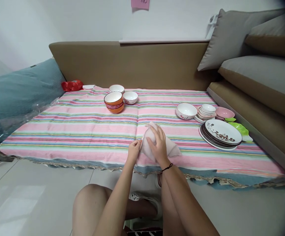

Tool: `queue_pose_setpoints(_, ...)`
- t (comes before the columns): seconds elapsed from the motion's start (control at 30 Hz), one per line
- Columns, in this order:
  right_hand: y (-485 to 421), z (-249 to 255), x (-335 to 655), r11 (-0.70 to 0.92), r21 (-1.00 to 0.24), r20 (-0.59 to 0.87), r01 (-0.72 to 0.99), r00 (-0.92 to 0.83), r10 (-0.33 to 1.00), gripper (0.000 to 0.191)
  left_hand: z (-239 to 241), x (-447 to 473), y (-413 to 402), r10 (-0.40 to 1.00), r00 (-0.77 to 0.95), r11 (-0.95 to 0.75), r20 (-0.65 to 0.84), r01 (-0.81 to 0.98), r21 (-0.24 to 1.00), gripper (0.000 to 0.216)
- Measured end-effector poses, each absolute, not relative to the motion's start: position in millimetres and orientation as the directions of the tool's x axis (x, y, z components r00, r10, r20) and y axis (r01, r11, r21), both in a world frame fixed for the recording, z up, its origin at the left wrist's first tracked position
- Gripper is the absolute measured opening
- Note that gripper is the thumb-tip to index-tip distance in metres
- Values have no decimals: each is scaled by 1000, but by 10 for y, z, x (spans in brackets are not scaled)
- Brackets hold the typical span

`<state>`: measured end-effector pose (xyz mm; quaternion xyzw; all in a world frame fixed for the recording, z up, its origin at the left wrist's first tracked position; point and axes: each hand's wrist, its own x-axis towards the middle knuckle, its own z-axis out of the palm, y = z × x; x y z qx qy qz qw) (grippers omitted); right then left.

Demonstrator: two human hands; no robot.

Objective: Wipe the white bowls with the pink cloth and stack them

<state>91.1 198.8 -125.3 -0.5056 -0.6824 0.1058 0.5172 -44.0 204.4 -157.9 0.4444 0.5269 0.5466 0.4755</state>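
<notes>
My left hand [133, 150] grips the left edge of something wrapped in a white cloth [172, 149], near the front edge of the striped sheet [83, 131]. My right hand [157, 144] presses on top of the cloth with its fingers curled over it. What lies under the cloth is hidden; its shape is rounded. A black band circles my right wrist.
A stack of orange bowls [114, 102] and two white bowls [130, 97] sit at the back left. On the right are a white bowl [186, 110], stacked saucers [206, 111], a pink bowl [224, 113], patterned plates [221, 132] and a green dish [241, 129]. Cushions lie at both sides.
</notes>
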Motion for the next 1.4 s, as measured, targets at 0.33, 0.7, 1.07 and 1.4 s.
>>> queue_pose_setpoints(0.33,1937,-1342,930,570,-617,635,542,-86,768,50,-1034,-269,2162,981,-178,70,-74,-29,997,62)
queue_pose_setpoints(0.7,2014,-1369,906,373,-854,463,363,203,863,43,-1359,-441,1893,974,-93,-203,209,71,977,37)
queue_pose_setpoints(1.07,2051,-1273,860,326,-942,337,85,263,904,40,-1193,-243,1858,958,-268,11,-103,-326,945,42)
queue_pose_setpoints(1.4,1931,-1385,851,427,-848,460,313,38,887,32,-1353,-140,1956,765,-335,82,-550,-797,599,39)
